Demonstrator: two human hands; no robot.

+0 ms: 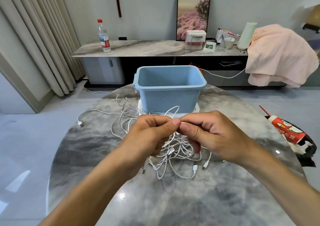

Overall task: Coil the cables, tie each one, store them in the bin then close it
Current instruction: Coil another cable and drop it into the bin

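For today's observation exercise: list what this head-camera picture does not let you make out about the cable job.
- How many white cables: tangled, partly under both hands.
- What the left hand and right hand pinch: fingers hide it.
- Whether the white slab under the blue bin is its lid: the bin covers it.
- Bin floor: near wall hides it.

Both hands pinch a white cable above tangled cables before the blue bin.

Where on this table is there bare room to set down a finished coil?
Bare marble lies near the table edge, below the cables, and on its left past the USB plug. Crowded: the tangle under both hands, the blue bin behind it, the red tube at right.
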